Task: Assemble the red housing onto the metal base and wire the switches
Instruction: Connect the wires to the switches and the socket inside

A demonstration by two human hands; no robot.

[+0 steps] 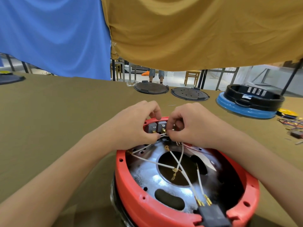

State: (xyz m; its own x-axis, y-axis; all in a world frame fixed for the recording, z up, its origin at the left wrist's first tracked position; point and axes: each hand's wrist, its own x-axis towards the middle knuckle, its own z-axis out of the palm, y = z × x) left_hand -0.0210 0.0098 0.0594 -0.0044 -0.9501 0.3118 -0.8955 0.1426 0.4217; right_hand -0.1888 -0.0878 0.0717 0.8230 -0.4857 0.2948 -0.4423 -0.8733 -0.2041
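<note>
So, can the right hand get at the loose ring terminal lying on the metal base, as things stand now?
Probably yes. The ring terminal lies bare on the metal base, just below the right hand, with nothing over it. But its fingers pinch a white wire at the switches, so that must be released first.

an olive-brown cloth covers the worktable [49, 120], which runs to the far edge of the view. above it hang a blue sheet [54, 33] on the left and a mustard-yellow sheet [196, 30] on the right, their hems stopping short of the tabletop. through the gap show a pale floor [175, 77], wooden stools [191, 77], dark metal table legs [293, 76] and the lower legs of a standing person [156, 76], all in even daylight.
</note>
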